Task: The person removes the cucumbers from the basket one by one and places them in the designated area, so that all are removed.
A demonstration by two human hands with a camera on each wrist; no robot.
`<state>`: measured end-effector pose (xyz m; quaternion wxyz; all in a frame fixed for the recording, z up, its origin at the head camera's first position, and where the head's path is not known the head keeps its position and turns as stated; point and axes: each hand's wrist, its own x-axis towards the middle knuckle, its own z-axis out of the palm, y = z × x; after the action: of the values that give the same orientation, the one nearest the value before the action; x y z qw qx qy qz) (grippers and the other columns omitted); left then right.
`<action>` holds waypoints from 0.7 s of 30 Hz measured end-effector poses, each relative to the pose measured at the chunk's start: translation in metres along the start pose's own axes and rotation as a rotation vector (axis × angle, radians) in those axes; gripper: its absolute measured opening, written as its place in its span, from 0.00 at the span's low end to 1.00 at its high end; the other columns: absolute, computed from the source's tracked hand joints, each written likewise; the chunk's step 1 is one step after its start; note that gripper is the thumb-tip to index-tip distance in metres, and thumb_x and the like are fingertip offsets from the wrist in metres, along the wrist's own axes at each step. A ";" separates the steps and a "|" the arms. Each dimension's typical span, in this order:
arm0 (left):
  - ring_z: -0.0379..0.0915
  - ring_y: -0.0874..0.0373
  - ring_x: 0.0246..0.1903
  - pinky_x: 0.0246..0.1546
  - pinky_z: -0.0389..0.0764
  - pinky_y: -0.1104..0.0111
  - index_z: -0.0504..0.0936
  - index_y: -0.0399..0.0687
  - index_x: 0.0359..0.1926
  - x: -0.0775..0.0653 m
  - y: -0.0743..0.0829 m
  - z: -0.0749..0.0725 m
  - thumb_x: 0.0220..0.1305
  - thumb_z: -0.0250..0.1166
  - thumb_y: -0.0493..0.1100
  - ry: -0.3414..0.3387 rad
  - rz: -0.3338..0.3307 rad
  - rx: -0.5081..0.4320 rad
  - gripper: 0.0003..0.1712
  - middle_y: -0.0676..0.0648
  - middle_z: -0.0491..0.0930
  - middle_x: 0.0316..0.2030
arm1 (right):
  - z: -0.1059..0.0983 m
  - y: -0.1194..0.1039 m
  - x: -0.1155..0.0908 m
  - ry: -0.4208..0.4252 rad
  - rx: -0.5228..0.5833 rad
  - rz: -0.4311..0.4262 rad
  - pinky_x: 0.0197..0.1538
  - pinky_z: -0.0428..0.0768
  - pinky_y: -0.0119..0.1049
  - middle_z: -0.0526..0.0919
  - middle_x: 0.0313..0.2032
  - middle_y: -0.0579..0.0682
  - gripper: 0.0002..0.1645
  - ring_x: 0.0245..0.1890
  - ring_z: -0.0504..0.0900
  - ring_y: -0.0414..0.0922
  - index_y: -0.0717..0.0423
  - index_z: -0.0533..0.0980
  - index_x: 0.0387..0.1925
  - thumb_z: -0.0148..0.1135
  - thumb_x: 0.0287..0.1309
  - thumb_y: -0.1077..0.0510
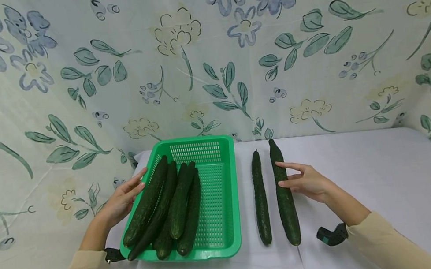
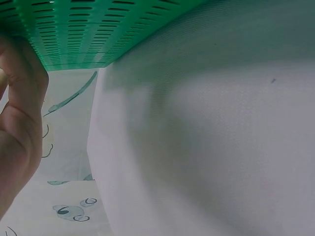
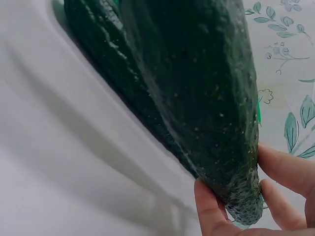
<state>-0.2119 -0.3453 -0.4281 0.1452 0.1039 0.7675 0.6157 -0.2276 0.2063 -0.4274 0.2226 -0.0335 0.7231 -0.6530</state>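
My left hand (image 1: 121, 203) touches the left side of a green plastic basket (image 1: 231, 203), fingers fairly straight with their tips right at the rim. In the left wrist view, the basket's slotted side (image 2: 78, 29) hides some of those fingers. Several dark green cucumbers (image 1: 185, 200) lie lengthwise in the basket's left part. With thumb and fingers on opposite sides, my right hand (image 1: 308, 181) pinches a long cucumber (image 1: 286, 206) near its far end; the right wrist view shows the fingertips on that tapered cucumber (image 3: 197, 98). A slimmer cucumber (image 1: 260, 200) lies between it and the basket.
A white cloth (image 1: 385, 186) covers the table. Behind it hangs a flower-patterned curtain (image 1: 177, 81), which also runs down the left side. Dark wrist cameras sit at both cuffs, the right camera (image 1: 332, 235) just above the cloth in the head view.
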 end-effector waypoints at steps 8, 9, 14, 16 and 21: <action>0.17 0.38 0.74 0.69 0.30 0.40 0.46 0.56 0.80 0.000 -0.001 0.002 0.81 0.46 0.47 -0.009 0.007 -0.028 0.33 0.38 0.26 0.77 | 0.002 0.007 0.002 0.050 -0.065 -0.010 0.49 0.81 0.40 0.70 0.60 0.74 0.47 0.47 0.81 0.48 0.57 0.60 0.75 0.72 0.58 0.64; 0.17 0.38 0.74 0.69 0.31 0.40 0.46 0.56 0.80 0.000 -0.001 0.002 0.81 0.46 0.47 -0.007 0.006 -0.026 0.34 0.38 0.26 0.77 | 0.003 0.007 0.002 0.057 -0.075 -0.012 0.48 0.81 0.41 0.72 0.57 0.73 0.47 0.46 0.81 0.48 0.58 0.61 0.75 0.73 0.57 0.64; 0.18 0.38 0.74 0.69 0.32 0.40 0.46 0.58 0.80 -0.001 0.000 0.003 0.81 0.47 0.47 -0.001 0.000 -0.021 0.34 0.38 0.26 0.77 | 0.006 0.010 0.005 0.099 -0.142 -0.025 0.42 0.83 0.40 0.78 0.49 0.69 0.45 0.40 0.82 0.47 0.59 0.65 0.73 0.73 0.55 0.67; 0.17 0.37 0.74 0.68 0.30 0.39 0.46 0.57 0.80 -0.001 0.000 0.003 0.81 0.47 0.47 -0.005 0.003 -0.023 0.34 0.38 0.25 0.77 | 0.006 0.011 0.006 0.115 -0.162 -0.028 0.40 0.83 0.40 0.79 0.47 0.67 0.44 0.39 0.81 0.47 0.60 0.66 0.72 0.73 0.54 0.68; 0.16 0.37 0.73 0.68 0.28 0.39 0.46 0.57 0.80 0.000 0.000 0.002 0.81 0.46 0.47 -0.007 0.005 -0.027 0.33 0.38 0.25 0.77 | 0.007 0.012 0.008 0.137 -0.211 -0.040 0.38 0.82 0.38 0.80 0.40 0.63 0.43 0.35 0.78 0.46 0.60 0.67 0.71 0.73 0.54 0.68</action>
<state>-0.2114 -0.3434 -0.4288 0.1479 0.1062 0.7582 0.6261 -0.2296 0.1988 -0.4421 0.1546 -0.0264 0.8004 -0.5785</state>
